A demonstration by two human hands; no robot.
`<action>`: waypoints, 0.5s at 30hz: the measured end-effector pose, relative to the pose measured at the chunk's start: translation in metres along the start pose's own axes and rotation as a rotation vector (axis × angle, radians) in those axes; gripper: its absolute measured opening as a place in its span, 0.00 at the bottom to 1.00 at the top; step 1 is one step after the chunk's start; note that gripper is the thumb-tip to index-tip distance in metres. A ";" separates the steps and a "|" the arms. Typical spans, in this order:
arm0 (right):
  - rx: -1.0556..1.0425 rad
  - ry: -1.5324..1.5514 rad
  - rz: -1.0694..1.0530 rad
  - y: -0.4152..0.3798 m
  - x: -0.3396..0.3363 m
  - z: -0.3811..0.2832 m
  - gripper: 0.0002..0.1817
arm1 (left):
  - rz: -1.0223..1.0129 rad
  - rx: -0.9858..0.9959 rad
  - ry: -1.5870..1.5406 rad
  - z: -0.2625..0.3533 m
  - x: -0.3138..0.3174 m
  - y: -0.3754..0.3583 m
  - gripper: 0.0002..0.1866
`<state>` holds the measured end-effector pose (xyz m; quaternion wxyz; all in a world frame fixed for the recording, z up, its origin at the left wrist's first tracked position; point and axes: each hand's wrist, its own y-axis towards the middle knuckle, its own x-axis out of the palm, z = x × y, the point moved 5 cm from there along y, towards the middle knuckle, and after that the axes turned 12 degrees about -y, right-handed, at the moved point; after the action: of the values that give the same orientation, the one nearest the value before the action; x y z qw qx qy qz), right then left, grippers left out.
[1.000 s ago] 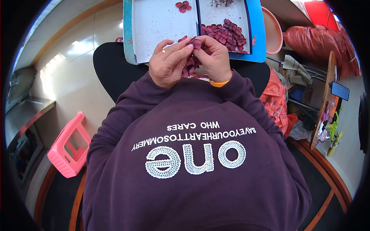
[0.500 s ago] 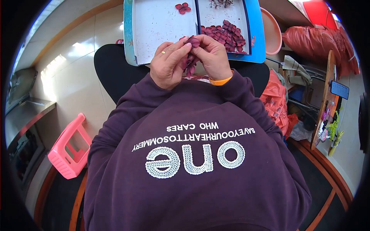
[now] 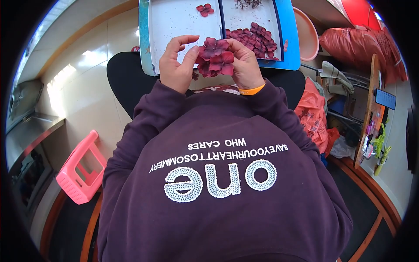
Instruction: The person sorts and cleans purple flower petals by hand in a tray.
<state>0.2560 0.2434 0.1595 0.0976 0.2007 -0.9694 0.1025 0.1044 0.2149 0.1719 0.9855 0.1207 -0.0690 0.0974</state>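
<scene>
My right hand (image 3: 247, 65) grips a cluster of dark red artificial flowers (image 3: 215, 54), its thumb and fingers at the cluster's right side. Several four-petalled blossoms face up and hide the stem. My left hand (image 3: 176, 65) is at the cluster's left, fingers apart, with the thumb tip right by the petals. A small dark bit (image 3: 195, 76) shows under the left palm. Beyond the hands lies a shallow blue-edged box (image 3: 290, 43) with a divider. One loose red blossom (image 3: 204, 9) is in its left compartment, and a pile of dark red blossoms (image 3: 257, 40) in its right.
Thin dark stems (image 3: 248, 3) lie at the box's far right. A pink basin (image 3: 308, 35) stands beside the box. To the left is a pink plastic stool (image 3: 80, 168). Red plastic bags (image 3: 310, 115) and a wooden board with a phone (image 3: 385, 99) are on the right.
The flower cluster has turned up, its blossoms now facing me between the hands. My left hand has drawn back to the left and its fingers have spread.
</scene>
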 end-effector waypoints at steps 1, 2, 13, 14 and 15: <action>-0.009 0.001 -0.014 0.000 0.000 0.000 0.12 | -0.022 0.008 0.081 0.000 0.000 0.001 0.09; -0.010 0.001 -0.013 -0.001 -0.001 0.000 0.12 | -0.023 0.008 0.081 0.003 0.001 0.003 0.09; 0.020 0.132 -0.067 -0.001 -0.007 0.007 0.18 | -0.105 -0.618 -0.529 -0.026 0.011 -0.007 0.08; 0.020 0.144 -0.065 -0.001 -0.007 0.008 0.17 | -0.102 -0.636 -0.552 -0.027 0.011 -0.007 0.08; 0.019 0.156 -0.063 0.000 -0.008 0.008 0.16 | -0.099 -0.654 -0.573 -0.029 0.011 -0.008 0.09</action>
<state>0.2621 0.2442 0.1499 0.1742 0.2233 -0.9510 0.1242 0.1201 0.2164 0.1444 0.9163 -0.1725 -0.3612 -0.0144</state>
